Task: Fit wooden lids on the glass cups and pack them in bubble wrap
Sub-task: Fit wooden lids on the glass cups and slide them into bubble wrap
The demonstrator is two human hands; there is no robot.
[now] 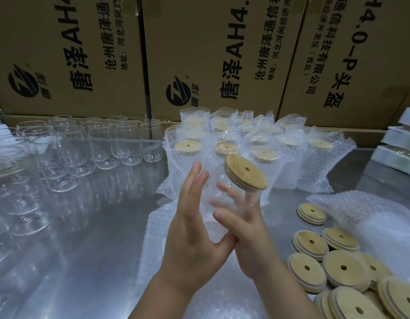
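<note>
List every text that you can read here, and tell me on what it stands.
"唐泽AH4", cut off: left cardboard box and middle cardboard box.
"沧州唐泽通信", cut off: both boxes.
"地址:河北河间经", cut off: both boxes.
"4.0-P头盔": right cardboard box.
"通信科技有限公司": same box.
"(西区)": same box.
Small characters beside the logos: too blurred.

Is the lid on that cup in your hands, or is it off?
On. The wooden lid covers the mouth of the glass cup, which is tilted between the left hand and right hand.

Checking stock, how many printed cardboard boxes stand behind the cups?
3, side by side: left box, middle box, right box. Others may hide below or beyond the right edge.
</note>
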